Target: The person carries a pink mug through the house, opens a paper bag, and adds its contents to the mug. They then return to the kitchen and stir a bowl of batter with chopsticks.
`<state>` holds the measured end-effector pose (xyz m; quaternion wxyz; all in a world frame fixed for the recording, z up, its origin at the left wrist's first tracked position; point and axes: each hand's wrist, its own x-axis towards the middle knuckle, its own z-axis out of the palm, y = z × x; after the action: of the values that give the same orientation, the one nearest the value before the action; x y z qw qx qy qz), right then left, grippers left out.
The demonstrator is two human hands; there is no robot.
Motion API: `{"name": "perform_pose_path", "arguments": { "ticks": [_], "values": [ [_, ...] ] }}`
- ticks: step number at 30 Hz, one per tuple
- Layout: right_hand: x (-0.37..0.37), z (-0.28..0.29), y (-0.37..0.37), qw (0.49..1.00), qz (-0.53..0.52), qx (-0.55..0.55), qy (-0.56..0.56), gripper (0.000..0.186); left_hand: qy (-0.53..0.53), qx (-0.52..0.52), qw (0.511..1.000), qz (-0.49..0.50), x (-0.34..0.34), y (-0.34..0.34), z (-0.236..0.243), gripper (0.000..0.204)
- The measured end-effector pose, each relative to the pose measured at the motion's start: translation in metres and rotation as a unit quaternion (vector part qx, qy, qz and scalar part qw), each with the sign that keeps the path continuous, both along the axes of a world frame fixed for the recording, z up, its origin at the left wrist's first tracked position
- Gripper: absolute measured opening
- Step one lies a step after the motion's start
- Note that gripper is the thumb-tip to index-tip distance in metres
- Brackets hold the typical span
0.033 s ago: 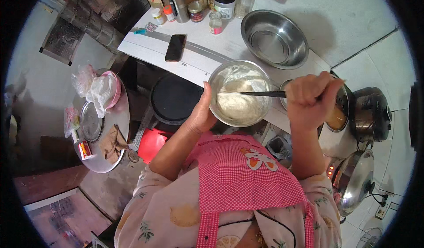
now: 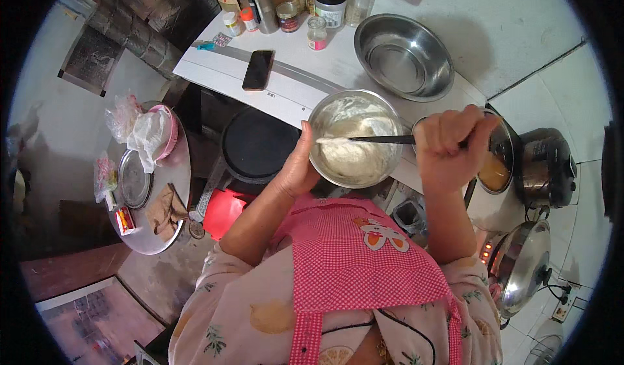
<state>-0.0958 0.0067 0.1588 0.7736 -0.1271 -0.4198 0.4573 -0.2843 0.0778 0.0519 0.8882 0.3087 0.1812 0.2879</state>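
Note:
My left hand grips the left side of a steel mixing bowl, its thumb up along the rim. Inside the bowl lies a pale, wet flour mixture, with white smears up the walls. My right hand is closed around dark chopsticks, held nearly level across the bowl. Their tips are coated with the pale mixture at the bowl's left part. Whether they are one stick or a pair pressed together is hard to see.
A large steel basin, a phone and several jars stand on the white counter. To the right are a pan of yellowish liquid, a dark cooker and a lidded pot. A round table stands left.
My right hand has shifted slightly left and down, and the coated chopstick tips have moved left inside the bowl. My left hand stays on the bowl, which has barely moved.

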Motion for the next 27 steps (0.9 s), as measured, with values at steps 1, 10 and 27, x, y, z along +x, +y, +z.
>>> {"name": "perform_pose_path", "arguments": {
  "ticks": [1,10,27],
  "values": [
    [-0.005,-0.004,0.000,0.999,-0.004,-0.025,0.033,0.048,0.006,-0.012,1.000,-0.006,0.000,-0.001,-0.001,0.081],
    [0.005,-0.013,-0.011,0.992,0.016,-0.111,-0.065,0.044,0.006,-0.037,0.999,-0.014,0.001,-0.008,0.001,0.076],
    [0.049,-0.044,0.035,0.984,-0.043,-0.172,0.006,0.039,0.048,0.003,0.995,0.087,-0.005,-0.004,-0.018,0.076]
  ]
}}
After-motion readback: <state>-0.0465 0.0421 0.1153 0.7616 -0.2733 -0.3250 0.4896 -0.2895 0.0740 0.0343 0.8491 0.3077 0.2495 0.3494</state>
